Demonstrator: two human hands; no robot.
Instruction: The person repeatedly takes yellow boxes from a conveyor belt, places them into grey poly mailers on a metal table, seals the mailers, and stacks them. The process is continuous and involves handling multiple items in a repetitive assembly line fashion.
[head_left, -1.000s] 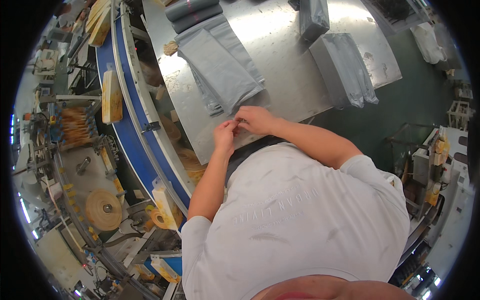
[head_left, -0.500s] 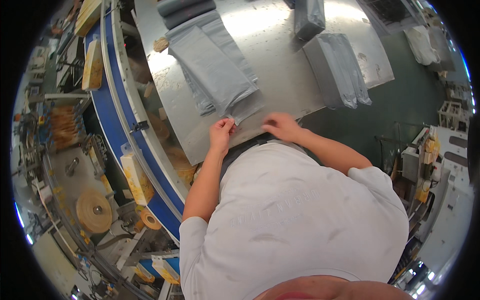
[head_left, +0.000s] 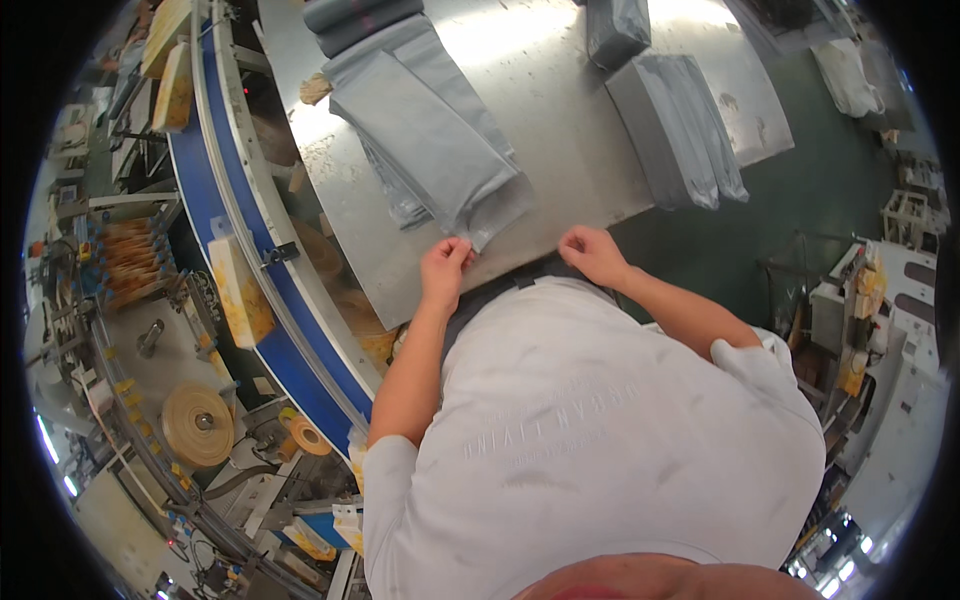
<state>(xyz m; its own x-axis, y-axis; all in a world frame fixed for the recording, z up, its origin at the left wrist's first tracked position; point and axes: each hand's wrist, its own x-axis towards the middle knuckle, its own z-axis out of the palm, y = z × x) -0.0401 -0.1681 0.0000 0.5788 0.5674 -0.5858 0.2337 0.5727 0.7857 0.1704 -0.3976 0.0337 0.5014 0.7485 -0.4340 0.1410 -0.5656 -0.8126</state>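
Observation:
A stack of flat grey plastic bags lies on the metal table in front of me, its near end close to the table's front edge. The thumb and fingers of my left hand pinch the near corner of the top bag. Apart from the bags, my right hand is at the front edge, to the right of my left hand. Its fingers are curled closed, and whatever they might hold is hidden.
The metal table also carries dark grey rolls, a tan lump and grey-wrapped bundles. Along its left runs a blue conveyor belt with white-and-yellow packages. Machinery with a tan reel stands beyond the belt.
My right hand has moved right, away from the bag corner. My left hand keeps its pinch there. Packages on the conveyor have moved farther from me.

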